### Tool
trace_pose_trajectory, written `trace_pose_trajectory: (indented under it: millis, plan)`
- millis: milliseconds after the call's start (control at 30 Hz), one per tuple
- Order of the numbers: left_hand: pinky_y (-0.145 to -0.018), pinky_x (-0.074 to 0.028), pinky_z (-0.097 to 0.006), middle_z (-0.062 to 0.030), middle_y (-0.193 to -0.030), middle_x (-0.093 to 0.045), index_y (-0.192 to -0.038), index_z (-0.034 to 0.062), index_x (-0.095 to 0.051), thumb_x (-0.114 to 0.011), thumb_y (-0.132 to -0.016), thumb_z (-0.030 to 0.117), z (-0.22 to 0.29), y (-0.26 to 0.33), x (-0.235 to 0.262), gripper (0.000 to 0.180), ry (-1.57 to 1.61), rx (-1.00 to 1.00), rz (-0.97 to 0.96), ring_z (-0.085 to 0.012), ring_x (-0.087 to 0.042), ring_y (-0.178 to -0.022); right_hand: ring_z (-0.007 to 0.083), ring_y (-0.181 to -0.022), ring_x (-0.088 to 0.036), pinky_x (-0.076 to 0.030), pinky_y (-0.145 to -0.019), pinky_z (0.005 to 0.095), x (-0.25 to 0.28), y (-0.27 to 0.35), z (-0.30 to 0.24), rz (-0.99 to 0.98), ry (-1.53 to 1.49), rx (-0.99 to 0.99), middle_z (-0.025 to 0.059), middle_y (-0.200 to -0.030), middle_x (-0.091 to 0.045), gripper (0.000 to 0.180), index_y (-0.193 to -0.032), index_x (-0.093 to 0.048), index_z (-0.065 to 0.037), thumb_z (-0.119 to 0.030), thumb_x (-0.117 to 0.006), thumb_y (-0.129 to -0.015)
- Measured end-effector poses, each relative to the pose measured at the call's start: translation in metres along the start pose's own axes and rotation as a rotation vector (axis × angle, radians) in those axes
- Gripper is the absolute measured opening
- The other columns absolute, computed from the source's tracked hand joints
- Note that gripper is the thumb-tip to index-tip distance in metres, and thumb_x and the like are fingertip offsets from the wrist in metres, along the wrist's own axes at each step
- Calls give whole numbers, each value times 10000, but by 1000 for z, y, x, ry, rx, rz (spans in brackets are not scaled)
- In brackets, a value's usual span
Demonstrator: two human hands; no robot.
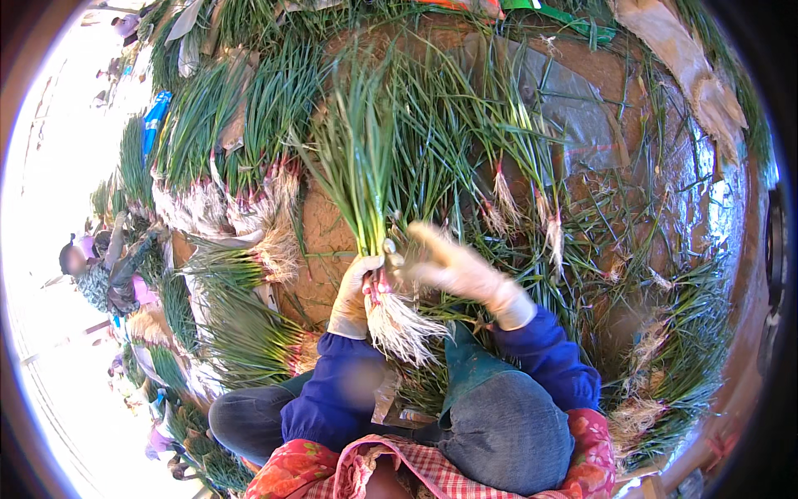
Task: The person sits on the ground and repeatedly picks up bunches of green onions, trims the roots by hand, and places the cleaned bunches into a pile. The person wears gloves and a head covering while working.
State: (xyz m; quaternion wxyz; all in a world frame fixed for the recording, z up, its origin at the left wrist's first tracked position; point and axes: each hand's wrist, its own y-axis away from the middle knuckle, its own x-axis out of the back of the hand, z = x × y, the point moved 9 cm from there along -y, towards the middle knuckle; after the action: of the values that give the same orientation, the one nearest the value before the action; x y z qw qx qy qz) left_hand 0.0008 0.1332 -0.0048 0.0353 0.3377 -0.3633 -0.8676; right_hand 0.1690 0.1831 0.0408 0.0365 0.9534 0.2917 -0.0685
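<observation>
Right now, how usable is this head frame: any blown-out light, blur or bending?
Head view: the left rim is blown out to white by sunlight; the right hand is smeared by motion blur, while the left hand and the bunch of green onions stay fairly sharp; fisheye bending curves the stacked bundles toward the dark rim.
</observation>
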Motion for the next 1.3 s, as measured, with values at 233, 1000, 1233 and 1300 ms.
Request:
trace_pose_trajectory:
  millis: [233,1000,1233,1300]
  plan:
    - [-1036,-414,-551,-204,-1318,-537,-1160,-24,-575,-518,-920,253,16,10,11,371,171,-110,-99,-338,-482,-1271,178,-644,-586,-470,-618,321,-22,89,-23,-447,181,-387,102,-748,-640,214,-986,-660,-60,-255,-586,-935]
    - [-385,-366,-212,-31,-716,-644,-1033,33,-651,-767,-797,184,44,-55,172,303,-423,-174,573,-119,-610,-508,370,-1024,-572,-488,-855,457,232,-34,115,532,1450,-368,179,-1113,-584,441,-1164,-567,-54,-215,-644,-761]
    - [-386,-377,-219,-36,-750,-654,-958,31,-631,-793,-785,237,39,-79,140,314,-496,-143,526,-92,-551,-466,315,-1029,-583,-489,-851,416,193,-56,73,821,1498,-424,177,-1127,-570,805,-1243,-489,46,-574,-661,-758]
    - [-388,-364,-206,-29,-720,-652,-934,53,-631,-759,-818,234,41,-90,115,250,-461,-172,372,-82,-542,-465,268,-842,-612,-492,-721,400,157,-81,86,570,1594,-337,120,-932,-605,746,-1206,-498,34,-542,-663,-760]
